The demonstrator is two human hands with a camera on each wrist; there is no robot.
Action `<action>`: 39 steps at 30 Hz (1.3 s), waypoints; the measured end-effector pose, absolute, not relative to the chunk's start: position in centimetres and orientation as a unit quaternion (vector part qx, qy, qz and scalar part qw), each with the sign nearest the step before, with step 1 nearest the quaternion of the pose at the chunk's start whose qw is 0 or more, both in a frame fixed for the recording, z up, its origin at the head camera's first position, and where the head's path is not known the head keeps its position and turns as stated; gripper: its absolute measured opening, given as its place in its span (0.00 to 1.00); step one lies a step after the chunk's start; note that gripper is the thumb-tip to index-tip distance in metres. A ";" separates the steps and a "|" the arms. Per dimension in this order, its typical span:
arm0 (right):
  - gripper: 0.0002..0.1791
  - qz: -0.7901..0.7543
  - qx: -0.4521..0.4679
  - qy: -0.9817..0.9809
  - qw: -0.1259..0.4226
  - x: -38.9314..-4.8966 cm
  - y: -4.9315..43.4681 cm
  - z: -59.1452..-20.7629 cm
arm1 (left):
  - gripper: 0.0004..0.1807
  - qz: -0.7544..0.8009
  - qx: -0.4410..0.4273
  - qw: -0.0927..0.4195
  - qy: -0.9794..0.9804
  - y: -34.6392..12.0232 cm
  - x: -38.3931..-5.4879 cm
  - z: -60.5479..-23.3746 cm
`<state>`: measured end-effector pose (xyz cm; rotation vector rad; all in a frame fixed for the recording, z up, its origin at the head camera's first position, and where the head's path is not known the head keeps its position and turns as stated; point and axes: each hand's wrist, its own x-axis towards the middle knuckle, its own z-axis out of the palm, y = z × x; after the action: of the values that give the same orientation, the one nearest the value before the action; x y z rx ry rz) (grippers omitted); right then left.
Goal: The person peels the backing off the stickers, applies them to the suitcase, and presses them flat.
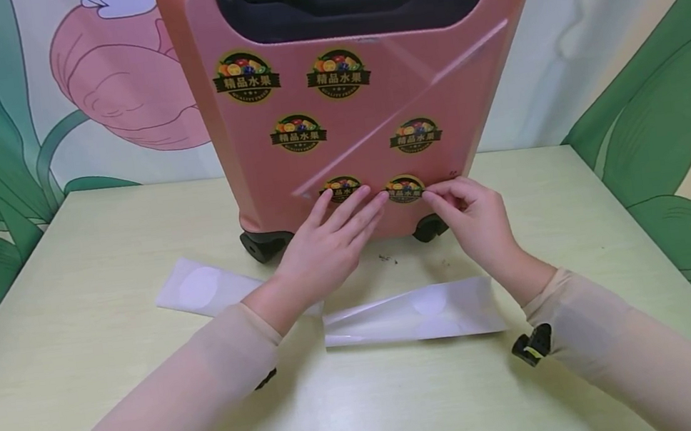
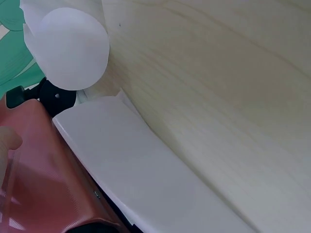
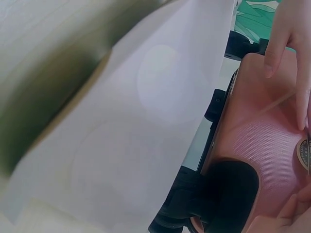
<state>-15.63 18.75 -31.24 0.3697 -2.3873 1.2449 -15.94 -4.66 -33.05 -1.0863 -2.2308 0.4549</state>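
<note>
A pink suitcase (image 1: 429, 54) stands upright, its face bearing several round black fruit stickers (image 1: 247, 76). At the lower right of that face is one sticker (image 1: 404, 190) whose right edge my right hand (image 1: 478, 217) pinches between thumb and fingertips. My left hand (image 1: 324, 254) lies against the face with its fingers extended, fingertips right at this sticker's left edge. The left hand's fingers partly cover another sticker (image 1: 343, 185) just to the left. In the right wrist view, the pinched sticker (image 3: 303, 153) shows at the right edge between both hands.
Two white backing strips lie on the light wooden table (image 1: 118, 416): one strip (image 1: 199, 287) partly under my left forearm, the other strip (image 1: 409, 315) between my arms, curled along its edge. Black wheels (image 1: 265, 245) support the suitcase. Behind it hangs a leaf-printed backdrop (image 1: 129, 91).
</note>
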 end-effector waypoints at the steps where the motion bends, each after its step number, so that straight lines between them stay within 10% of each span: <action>1: 0.08 0.445 0.132 -0.860 0.213 -15.7 18.7 -31.3 | 0.27 0.172 -0.410 0.303 -0.843 -4.7 -16.0 -33.1; 21: 0.07 0.326 0.164 -0.890 0.273 -16.0 18.8 -31.1 | 0.27 0.176 -0.411 0.313 -0.838 -5.1 -15.9 -33.0; 39: 0.03 0.280 0.265 -0.880 0.279 -14.7 19.9 -32.6 | 0.30 0.008 -0.327 0.476 -0.816 -4.7 -17.6 -22.5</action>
<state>-14.73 19.90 -32.64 0.7099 -2.3590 0.7511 -17.56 -4.75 -22.52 -0.8001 -1.9937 0.0193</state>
